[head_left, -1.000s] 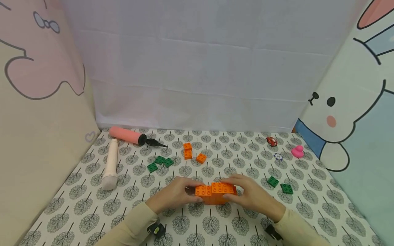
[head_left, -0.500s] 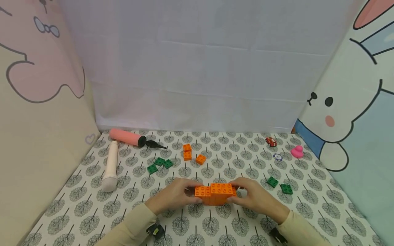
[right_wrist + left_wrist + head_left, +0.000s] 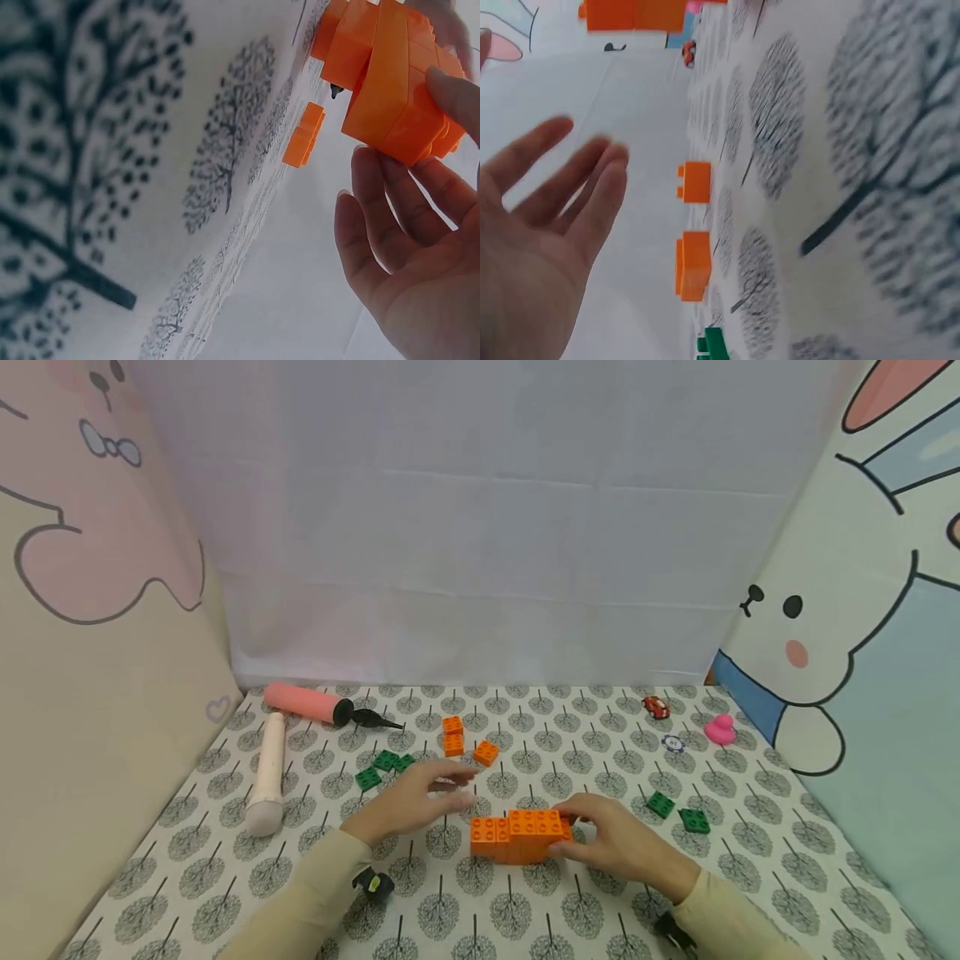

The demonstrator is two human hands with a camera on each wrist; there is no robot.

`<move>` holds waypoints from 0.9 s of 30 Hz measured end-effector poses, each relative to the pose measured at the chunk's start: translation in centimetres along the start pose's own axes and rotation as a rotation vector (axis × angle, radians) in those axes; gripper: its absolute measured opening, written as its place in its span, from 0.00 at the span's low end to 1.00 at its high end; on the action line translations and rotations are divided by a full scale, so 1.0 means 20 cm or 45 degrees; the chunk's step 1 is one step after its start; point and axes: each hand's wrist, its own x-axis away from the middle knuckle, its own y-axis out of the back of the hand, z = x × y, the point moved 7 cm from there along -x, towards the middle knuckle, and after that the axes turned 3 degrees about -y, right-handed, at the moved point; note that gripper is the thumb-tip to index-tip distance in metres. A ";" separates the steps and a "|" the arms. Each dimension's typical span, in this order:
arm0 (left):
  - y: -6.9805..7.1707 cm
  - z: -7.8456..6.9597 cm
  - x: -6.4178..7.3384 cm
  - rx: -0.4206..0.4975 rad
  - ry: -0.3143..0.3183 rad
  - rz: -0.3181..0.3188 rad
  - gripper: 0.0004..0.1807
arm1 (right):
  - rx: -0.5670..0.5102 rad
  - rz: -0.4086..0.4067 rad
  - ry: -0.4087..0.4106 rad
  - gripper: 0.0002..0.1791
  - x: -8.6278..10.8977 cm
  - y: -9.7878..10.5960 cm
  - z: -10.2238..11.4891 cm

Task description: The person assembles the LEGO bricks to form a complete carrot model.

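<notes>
An orange block assembly (image 3: 517, 838), several toy building bricks joined together, sits in front of the person in the head view. My right hand (image 3: 611, 839) grips its right end, thumb on the near side and fingers behind; the right wrist view shows the thumb and fingertips on the orange bricks (image 3: 397, 82). My left hand (image 3: 420, 797) is off the assembly, to its upper left, with fingers extended and nothing in them. In the left wrist view the left hand (image 3: 547, 240) is spread and bare, and part of the orange assembly (image 3: 634, 13) shows at the top.
Behind the hands lie loose orange bricks (image 3: 486, 752) and green bricks (image 3: 368, 778), with two more green bricks (image 3: 694, 820) at right. A pink cylinder (image 3: 303, 702) and a whitish tube (image 3: 267, 781) are at left. A red toy car (image 3: 656, 707), pink duck (image 3: 721, 729) and chip (image 3: 672, 743) lie at far right.
The left hand has let go of the assembly's left end and moved up and left toward the green bricks. The right hand has kept hold of the right end.
</notes>
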 end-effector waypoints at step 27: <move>0.12 0.31 -0.26 -0.375 0.399 -0.186 0.30 | 0.021 0.027 -0.035 0.25 0.00 -0.01 0.01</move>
